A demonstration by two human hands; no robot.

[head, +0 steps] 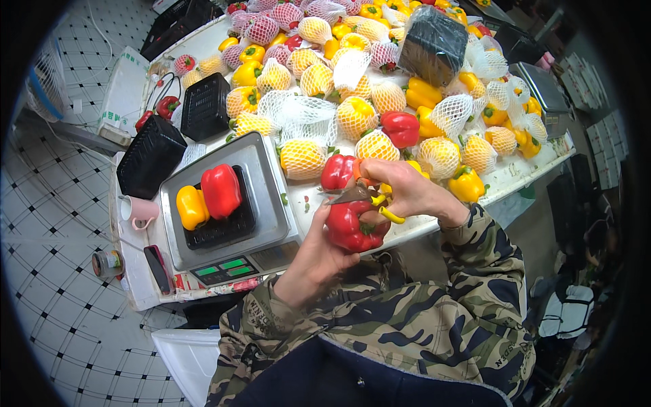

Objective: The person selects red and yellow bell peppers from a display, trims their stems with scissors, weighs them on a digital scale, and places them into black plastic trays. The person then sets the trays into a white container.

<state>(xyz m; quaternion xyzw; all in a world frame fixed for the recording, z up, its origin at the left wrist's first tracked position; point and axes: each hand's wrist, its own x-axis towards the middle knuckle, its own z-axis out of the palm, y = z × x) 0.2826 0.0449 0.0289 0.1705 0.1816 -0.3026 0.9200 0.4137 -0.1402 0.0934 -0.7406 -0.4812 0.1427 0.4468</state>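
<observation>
My left hand is closed around a red bell pepper from below and the side, its green stem facing toward me. In my right hand is a pair of scissors with yellow and orange handles. Their metal blades lie across the top of the held pepper, pointing left. Fingers of the right hand reach down to the pepper near its stem. Just beyond the blades, another red bell pepper rests on the white table.
At left, a digital scale bears a black plastic tray with a yellow pepper and a red pepper. Black trays, a pink mug and a phone stand nearby. Netted peppers crowd the far side, around wrapped trays.
</observation>
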